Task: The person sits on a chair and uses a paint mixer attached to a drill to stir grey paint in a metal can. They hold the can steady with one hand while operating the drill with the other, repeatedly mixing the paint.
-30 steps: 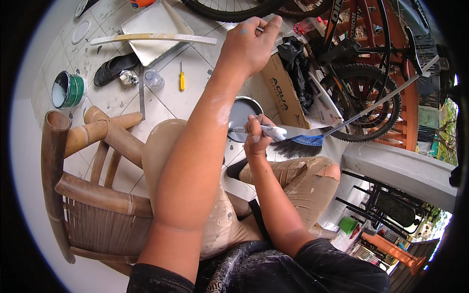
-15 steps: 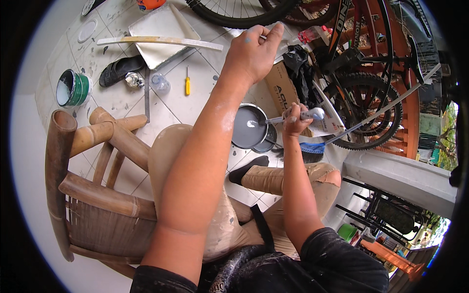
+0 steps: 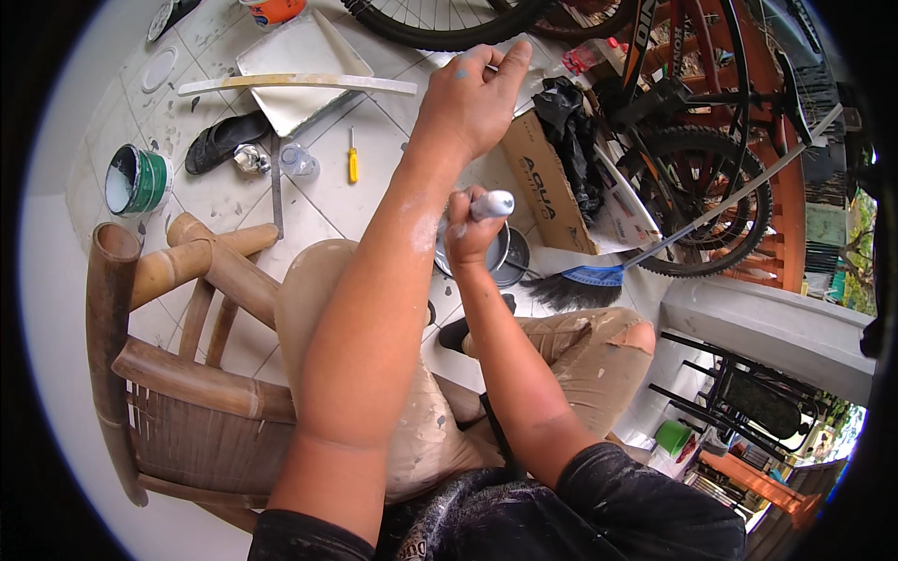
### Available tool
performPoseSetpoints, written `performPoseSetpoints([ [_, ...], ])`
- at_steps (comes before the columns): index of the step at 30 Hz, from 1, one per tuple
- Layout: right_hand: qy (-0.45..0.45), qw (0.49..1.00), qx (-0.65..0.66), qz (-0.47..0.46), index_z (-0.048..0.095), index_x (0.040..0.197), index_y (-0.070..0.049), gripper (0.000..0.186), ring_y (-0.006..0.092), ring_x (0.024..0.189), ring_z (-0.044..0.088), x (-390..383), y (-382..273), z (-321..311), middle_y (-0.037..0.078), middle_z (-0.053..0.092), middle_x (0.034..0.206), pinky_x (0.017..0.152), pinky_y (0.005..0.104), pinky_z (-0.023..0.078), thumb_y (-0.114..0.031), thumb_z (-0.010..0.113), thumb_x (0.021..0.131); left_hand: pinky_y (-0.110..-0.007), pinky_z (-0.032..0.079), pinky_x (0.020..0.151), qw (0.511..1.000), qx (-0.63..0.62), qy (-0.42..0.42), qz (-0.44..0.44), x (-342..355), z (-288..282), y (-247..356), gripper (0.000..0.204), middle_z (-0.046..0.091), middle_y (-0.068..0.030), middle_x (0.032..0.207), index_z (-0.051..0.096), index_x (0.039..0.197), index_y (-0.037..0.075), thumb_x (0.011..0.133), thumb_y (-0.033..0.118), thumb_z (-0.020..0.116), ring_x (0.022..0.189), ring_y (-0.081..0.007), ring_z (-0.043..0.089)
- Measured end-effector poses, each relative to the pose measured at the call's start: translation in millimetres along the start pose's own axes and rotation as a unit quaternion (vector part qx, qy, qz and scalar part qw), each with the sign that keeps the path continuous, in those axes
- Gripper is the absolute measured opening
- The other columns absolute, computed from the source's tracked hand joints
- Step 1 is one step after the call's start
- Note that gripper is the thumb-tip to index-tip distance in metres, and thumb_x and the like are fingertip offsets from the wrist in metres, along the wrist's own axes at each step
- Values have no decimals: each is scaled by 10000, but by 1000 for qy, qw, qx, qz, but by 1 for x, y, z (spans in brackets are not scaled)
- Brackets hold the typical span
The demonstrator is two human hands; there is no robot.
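My left hand (image 3: 472, 101) is stretched out ahead with its fingers curled and the thumb against them. Whatever it grips, if anything, is hidden behind the hand. My right hand (image 3: 475, 236) is closed around the rounded grey handle (image 3: 492, 204) of a tool, held over the bucket. The tool's working end is out of sight behind my hand and forearm. Below, a round bucket (image 3: 506, 246) of grey paint stands on the tiles, largely covered by my arms. Pale paint marks show on my left forearm.
To the right lie a blue broom (image 3: 594, 277), a cardboard box (image 3: 550, 182) with black plastic, and a bicycle (image 3: 697, 192). Ahead left are a yellow screwdriver (image 3: 353, 159), a white tray (image 3: 271, 61), a black sandal (image 3: 220, 142) and a green paint can (image 3: 150, 182). A bamboo chair (image 3: 206, 397) stands left.
My right hand has moved left with the handle and now covers much of the bucket. My left hand has shifted slightly left, still curled.
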State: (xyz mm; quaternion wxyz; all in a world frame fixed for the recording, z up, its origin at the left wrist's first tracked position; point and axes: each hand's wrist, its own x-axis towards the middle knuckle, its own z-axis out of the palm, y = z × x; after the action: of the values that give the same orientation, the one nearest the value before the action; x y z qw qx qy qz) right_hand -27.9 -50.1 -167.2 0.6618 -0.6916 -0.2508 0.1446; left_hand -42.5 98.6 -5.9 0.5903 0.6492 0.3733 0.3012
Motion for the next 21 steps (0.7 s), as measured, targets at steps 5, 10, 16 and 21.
performPoseSetpoints([
  [5,68,990,124,3,450,638,-119,388,63,466,429,86,7,-30,-51,470,577,446,267,303,-46,696,929,-430,576,807,999,-18,27,0,1,-4,-1,648,770,-164,838,734,988,3,1051,623,557,841,-346,752],
  [10,103,994,36,16,436,603,-96,393,73,433,391,70,1,-93,-33,447,537,427,275,284,-65,665,921,-363,557,791,1000,-23,13,-7,0,-7,0,655,734,-94,853,720,992,23,1056,652,551,841,-221,730],
  [16,151,975,108,121,432,625,-100,344,130,418,352,12,-18,-92,8,397,536,414,308,296,-92,640,900,-403,569,810,1000,-17,10,7,-2,5,0,639,752,-127,846,730,996,32,1057,642,550,848,-296,745],
  [21,101,979,158,77,387,623,-117,402,126,431,316,17,-17,-44,6,383,539,430,317,308,-106,659,920,-434,575,823,1000,-13,14,19,1,6,-5,636,770,-164,853,735,997,30,1056,635,546,856,-355,751],
])
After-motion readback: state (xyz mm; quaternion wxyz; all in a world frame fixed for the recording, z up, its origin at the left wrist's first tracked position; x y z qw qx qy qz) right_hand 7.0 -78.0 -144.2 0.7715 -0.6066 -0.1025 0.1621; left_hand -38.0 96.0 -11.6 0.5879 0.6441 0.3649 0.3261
